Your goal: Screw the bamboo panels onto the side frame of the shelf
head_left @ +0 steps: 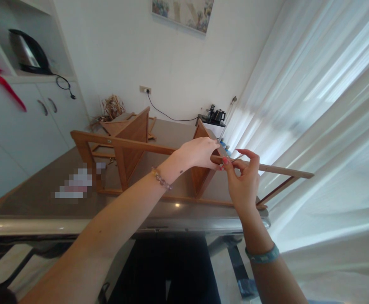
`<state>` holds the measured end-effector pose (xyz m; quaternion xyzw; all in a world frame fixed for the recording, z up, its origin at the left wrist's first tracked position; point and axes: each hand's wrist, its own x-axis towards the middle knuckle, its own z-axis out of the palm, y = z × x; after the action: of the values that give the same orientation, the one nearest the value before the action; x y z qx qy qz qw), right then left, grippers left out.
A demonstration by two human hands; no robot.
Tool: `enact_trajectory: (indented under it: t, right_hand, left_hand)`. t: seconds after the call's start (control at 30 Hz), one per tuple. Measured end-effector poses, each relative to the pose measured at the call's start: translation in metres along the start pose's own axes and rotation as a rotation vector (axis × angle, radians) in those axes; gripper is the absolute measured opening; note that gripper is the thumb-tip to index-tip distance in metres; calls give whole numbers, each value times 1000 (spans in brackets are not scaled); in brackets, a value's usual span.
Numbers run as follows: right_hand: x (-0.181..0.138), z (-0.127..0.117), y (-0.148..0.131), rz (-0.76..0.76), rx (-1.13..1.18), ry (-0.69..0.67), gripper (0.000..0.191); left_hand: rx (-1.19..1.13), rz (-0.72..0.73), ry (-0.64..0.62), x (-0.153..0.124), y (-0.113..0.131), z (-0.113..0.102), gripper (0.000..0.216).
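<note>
A wooden rack frame [130, 145] made of rails and slanted panels stands on a brown table [39, 190]. My left hand [198, 153] is closed over its top rail near the middle. My right hand [244, 177] is right beside it, pinching a thin metal tool [236, 158] against the same rail, fingers curled. The rail runs on past my right hand to the right [285, 171]. I wear a bead bracelet on the left wrist and a teal band on the right.
More wooden parts [117, 122] and dried grass lie at the table's far end. A kettle [29, 52] sits on a white cabinet shelf at left, another kettle set [216, 115] at the back. White curtains [323, 109] fill the right side.
</note>
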<state>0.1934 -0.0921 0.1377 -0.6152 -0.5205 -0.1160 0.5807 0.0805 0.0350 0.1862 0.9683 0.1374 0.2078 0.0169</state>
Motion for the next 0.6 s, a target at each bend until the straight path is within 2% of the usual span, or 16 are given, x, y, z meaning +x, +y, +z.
enact_trajectory:
  t: [0.2, 0.33, 0.47, 0.6]
  right_hand:
    - [-1, 4, 10, 83, 125, 64, 48]
    - [-3, 10, 11, 104, 223, 124, 69]
    - [-6, 14, 9, 180, 301, 116, 50]
    - [-6, 13, 7, 110, 201, 130, 54]
  left_hand:
    - [-2, -10, 7, 0, -2, 2, 66]
    - [-4, -6, 4, 1, -3, 2, 69]
    - [-14, -17, -9, 0, -1, 0, 67]
    - [2, -14, -5, 0, 0, 0, 66]
